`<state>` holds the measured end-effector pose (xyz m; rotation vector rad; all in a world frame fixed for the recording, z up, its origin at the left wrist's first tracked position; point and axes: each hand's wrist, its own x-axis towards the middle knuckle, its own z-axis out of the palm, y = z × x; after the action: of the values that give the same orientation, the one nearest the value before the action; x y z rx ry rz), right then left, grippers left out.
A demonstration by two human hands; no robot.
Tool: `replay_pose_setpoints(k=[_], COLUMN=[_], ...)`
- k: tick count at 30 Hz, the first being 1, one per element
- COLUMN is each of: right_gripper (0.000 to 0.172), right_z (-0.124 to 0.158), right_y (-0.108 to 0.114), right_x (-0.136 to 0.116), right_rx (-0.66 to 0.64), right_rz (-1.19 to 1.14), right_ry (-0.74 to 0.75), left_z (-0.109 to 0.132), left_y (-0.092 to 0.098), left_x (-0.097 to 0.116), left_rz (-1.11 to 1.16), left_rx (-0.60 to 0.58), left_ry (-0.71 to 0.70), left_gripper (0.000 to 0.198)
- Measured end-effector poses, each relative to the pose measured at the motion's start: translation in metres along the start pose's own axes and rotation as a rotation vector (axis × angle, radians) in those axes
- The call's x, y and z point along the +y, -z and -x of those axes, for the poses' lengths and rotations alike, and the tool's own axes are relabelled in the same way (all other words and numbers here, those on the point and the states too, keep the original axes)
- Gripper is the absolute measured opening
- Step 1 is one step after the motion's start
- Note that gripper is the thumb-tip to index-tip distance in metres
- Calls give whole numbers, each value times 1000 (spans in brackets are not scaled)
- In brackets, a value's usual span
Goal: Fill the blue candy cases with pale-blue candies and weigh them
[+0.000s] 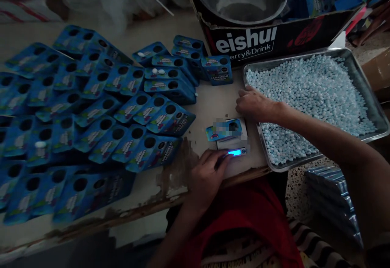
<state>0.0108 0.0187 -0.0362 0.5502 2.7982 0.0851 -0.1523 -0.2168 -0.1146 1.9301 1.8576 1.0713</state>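
Observation:
A blue candy box with a dark round hole lies on a small digital scale whose display glows blue. My left hand rests at the scale's front left, fingers bent and closed by the lit display; whether they pinch anything is hidden. My right hand is at the left rim of a metal tray heaped with small pale blue candies. Its fingers are curled together, and what they hold, if anything, is too small to make out.
Many blue boxes stand in rows across the left, a few with white candies on top. Behind the tray, a black carton bears a steel bowl. The table's worn front edge runs before me; silvery packs are stacked below right.

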Motion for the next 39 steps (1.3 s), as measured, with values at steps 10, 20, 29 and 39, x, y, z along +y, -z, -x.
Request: replay_pose_setpoints(k=[10, 20, 29, 39], right_gripper=[13, 22, 13, 19], right_z=[16, 67, 62, 49], right_y=[2, 48, 56, 19], right_x=[22, -22, -32, -40], right_rx=[302, 605, 695, 544], right_rz=[-533, -1075, -1106, -1180], right_ry=[-192, -317, -251, -429], left_z=[31, -8, -62, -116], left_y=[56, 82, 87, 22], left_x=[-9, 17, 40, 36], left_rz=[-212, -52, 146, 285], left_rx=[186, 286, 408, 63], left_ry=[137, 109, -51, 29], left_gripper=[11, 13, 5, 15])
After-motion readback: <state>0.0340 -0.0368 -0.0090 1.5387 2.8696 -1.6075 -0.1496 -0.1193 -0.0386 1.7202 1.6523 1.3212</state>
